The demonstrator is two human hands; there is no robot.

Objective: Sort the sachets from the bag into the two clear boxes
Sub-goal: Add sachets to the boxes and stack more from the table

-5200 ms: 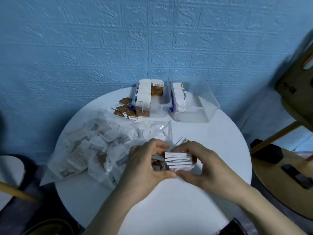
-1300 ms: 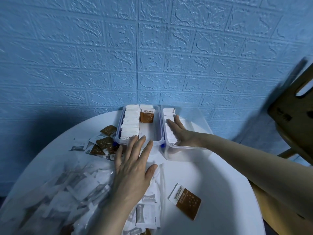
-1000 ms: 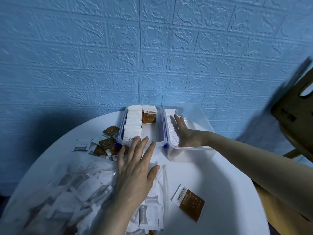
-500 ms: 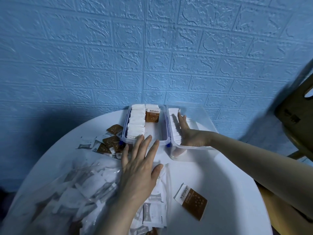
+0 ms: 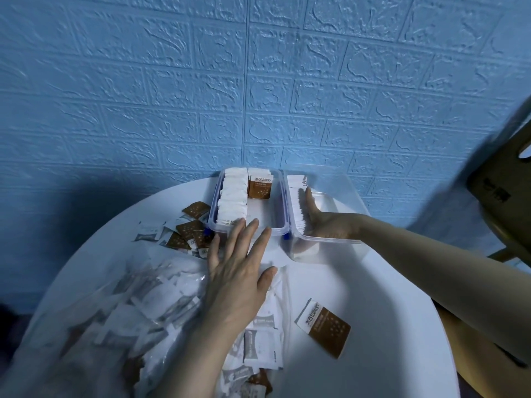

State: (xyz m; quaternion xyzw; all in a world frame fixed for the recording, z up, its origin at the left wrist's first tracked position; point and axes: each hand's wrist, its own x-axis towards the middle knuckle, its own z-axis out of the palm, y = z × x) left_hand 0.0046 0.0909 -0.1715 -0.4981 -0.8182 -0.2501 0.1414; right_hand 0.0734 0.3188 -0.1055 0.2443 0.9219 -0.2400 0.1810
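Note:
A clear plastic bag [image 5: 120,305] full of white and brown sachets lies on the left of the round white table [image 5: 382,326]. My left hand [image 5: 238,274] lies flat on the bag's right end, fingers straight and spread. Two clear boxes stand at the table's back. The left box [image 5: 280,216] holds a row of white sachets [image 5: 232,201] and a brown sachet [image 5: 260,186] upright. My right hand [image 5: 319,218] is inside the right box [image 5: 339,247], its straight fingers pressing against a row of white sachets [image 5: 297,202] along the left wall.
A lone brown sachet [image 5: 326,328] lies on the table in front of the right box. Several loose brown and white sachets [image 5: 186,228] lie left of the left box. A wooden chair [image 5: 505,179] stands at the right; a blue brick-pattern wall is right behind.
Five seconds ago both hands held a stack of white sachets over the table. Since then the right hand went into the right box; in the last second both hands have barely moved.

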